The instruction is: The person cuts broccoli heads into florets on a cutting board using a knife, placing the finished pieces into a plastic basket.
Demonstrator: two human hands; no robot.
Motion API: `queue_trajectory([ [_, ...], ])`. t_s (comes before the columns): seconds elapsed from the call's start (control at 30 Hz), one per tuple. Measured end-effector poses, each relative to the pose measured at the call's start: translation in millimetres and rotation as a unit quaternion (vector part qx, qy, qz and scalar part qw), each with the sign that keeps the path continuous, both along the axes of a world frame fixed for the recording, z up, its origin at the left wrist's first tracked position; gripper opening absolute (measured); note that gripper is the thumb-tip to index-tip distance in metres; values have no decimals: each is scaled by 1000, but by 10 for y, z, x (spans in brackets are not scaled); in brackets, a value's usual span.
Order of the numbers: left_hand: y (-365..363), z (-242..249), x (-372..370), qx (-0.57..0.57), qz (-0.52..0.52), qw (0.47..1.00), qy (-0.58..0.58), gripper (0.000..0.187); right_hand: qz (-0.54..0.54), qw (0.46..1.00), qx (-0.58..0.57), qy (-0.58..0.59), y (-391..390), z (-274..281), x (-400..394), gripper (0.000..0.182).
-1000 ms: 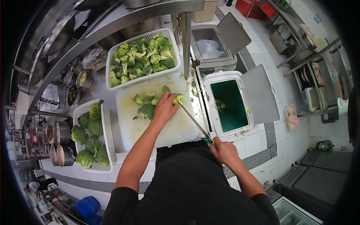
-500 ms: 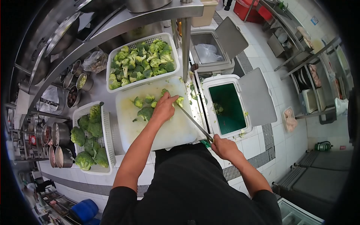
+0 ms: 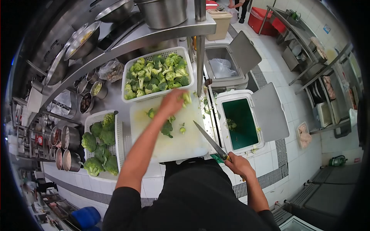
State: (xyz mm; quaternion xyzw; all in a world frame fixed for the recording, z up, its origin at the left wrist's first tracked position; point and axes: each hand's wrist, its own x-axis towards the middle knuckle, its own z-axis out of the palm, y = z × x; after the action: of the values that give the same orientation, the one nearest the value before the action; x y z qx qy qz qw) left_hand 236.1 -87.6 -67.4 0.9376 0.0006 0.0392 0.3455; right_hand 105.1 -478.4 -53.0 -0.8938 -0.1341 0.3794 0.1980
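My left hand (image 3: 172, 103), blurred by motion, is over the far right of the white cutting board (image 3: 154, 150), closed on a broccoli floret (image 3: 187, 99) at its fingertips. Below it on the board lie a larger broccoli piece (image 3: 167, 129) and a few small florets, one of them a loose floret (image 3: 182, 130). My right hand (image 3: 238, 164) grips the handle of a long knife (image 3: 211, 141) at the board's right edge. Its blade points up and left, apart from the broccoli. A white basket (image 3: 126, 82) full of cut florets stands just behind the board.
Left of the board, a white basket (image 3: 120, 133) holds whole broccoli heads. At right stands an open bin (image 3: 255, 115) with a green inside; behind it is another open bin (image 3: 227, 81). A metal shelf (image 3: 162, 32) overhangs the counter. A person (image 3: 241, 7) stands far back.
My left hand has lifted from the board and moved up toward the floret basket with a floret. The knife has come away from the broccoli, down and right. The view has shifted slightly.
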Motion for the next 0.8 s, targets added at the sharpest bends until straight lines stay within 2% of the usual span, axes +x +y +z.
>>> queue_trajectory([
  [0.07,306,429,147,7,31,990,-136,43,3,1000,8,10,-11,-23,-15,38],
  [0.13,540,926,99,15,68,996,-52,42,-14,1000,6,19,19,-10,8,38],
  [0.17,695,893,46,17,70,996,-52,42,-12,1000,8,20,32,-6,25,38],
  [0.23,1019,648,-36,102,2,983,151,47,-21,999,12,34,62,-3,60,38],
  [0.3,1194,243,-205,159,-5,947,278,56,-23,999,16,34,110,-15,92,38],
  [0.33,1188,75,-295,160,-4,947,278,56,-28,999,16,34,126,-19,104,38],
  [0.4,1065,-154,-486,45,-14,976,213,68,-28,999,27,32,157,-91,130,39],
  [0.53,548,-359,-533,121,-15,976,181,70,-13,999,42,11,213,-117,188,40],
  [0.6,395,-394,-489,195,-48,960,194,62,-7,999,31,7,232,-90,203,40],
  [0.63,350,-381,-470,195,-50,961,191,62,-4,1000,22,0,228,-71,214,40],
  [0.7,292,-353,-414,139,-11,969,204,49,-12,1000,14,3,199,-51,186,40],
  [0.73,289,-326,-367,142,-14,969,201,49,-16,1000,6,9,194,-52,160,40],
  [0.8,292,-207,-324,60,-30,986,151,44,-24,1000,11,13,128,-96,84,40],
])
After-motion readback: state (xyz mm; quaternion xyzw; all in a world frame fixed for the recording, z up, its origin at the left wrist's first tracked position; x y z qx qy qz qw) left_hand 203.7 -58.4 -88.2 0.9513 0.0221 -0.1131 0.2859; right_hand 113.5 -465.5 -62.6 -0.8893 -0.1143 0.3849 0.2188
